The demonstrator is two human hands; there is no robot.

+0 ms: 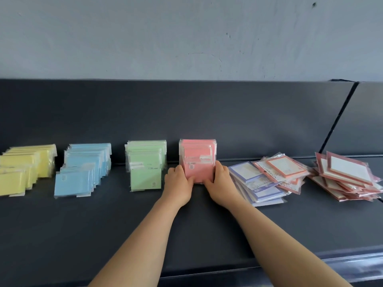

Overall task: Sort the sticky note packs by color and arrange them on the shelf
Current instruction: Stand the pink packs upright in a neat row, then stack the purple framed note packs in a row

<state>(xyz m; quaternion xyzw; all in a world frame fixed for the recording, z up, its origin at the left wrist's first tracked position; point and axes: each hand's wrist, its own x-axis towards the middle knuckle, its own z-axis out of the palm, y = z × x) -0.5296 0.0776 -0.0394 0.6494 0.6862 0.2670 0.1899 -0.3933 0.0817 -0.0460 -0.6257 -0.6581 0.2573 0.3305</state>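
Observation:
Rows of wrapped sticky note packs stand upright on the dark shelf [103,224]: yellow packs [27,164] at the far left, then blue packs [83,168], green packs [146,162] and pink packs [198,156]. My left hand [179,183] holds the left edge of the front pink pack, and my right hand [220,181] holds its right edge, fingers curled round the pack's sides and bottom.
Just right of my hands lies a loose heap of purple-bordered and red-bordered packs [267,179]. A second pile of red-bordered packs [348,177] lies at the far right. The shelf's dark back panel [186,112] rises behind the rows, with a grey wall above.

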